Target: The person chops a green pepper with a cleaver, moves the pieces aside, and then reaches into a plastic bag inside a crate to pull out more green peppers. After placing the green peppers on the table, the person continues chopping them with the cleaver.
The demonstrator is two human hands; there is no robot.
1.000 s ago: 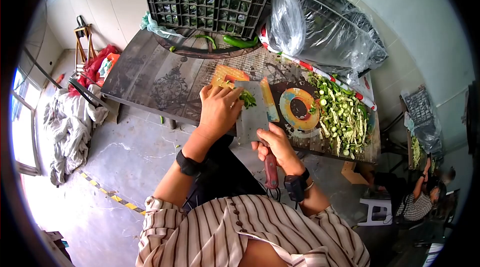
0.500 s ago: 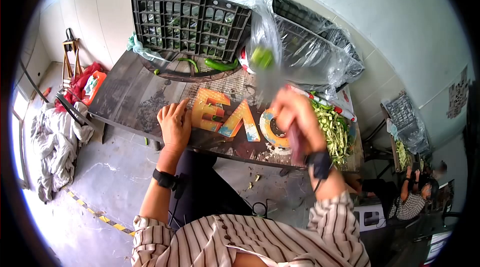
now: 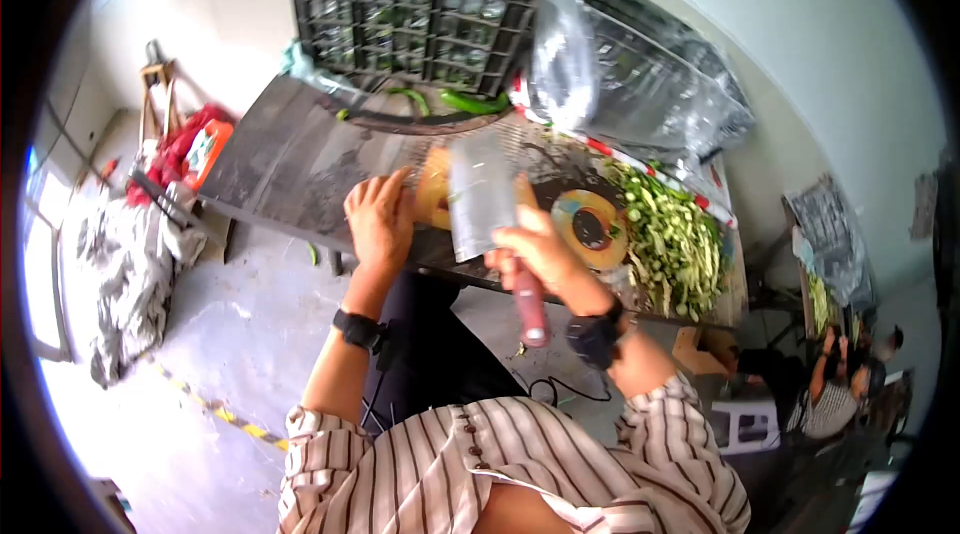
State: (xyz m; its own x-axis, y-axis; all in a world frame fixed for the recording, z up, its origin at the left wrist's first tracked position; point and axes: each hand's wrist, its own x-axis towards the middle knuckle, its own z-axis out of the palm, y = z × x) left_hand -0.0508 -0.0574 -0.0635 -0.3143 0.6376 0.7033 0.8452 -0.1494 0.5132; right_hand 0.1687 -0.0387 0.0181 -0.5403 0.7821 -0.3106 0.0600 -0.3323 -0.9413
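Note:
My right hand (image 3: pixel 540 246) is closed around the reddish handle of a cleaver (image 3: pixel 482 196). Its broad grey blade points away from me over the table, covering part of the painted orange letters. Left of the blade, my left hand (image 3: pixel 382 222) rests on the tabletop with its fingers stretched out, the index fingertip close to the lettering. To the right lies a heap of chopped green vegetable (image 3: pixel 675 239), probably peppers. Beyond the hands, a whole green pepper (image 3: pixel 473 103) and a thinner curved one (image 3: pixel 409 97) lie by the crate.
A black plastic crate (image 3: pixel 405 19) of bagged green vegetables stands at the back of the dark wooden table (image 3: pixel 270 154). Clear plastic sheeting (image 3: pixel 655 84) covers another crate beside it. A red-and-white strip (image 3: pixel 700 202) borders the heap. Another person (image 3: pixel 828 404) sits at far right.
The right hand and cleaver have swung left, from beside the chopped heap towards my left hand. A blurred green piece near the blade no longer shows. The whole view has shifted slightly.

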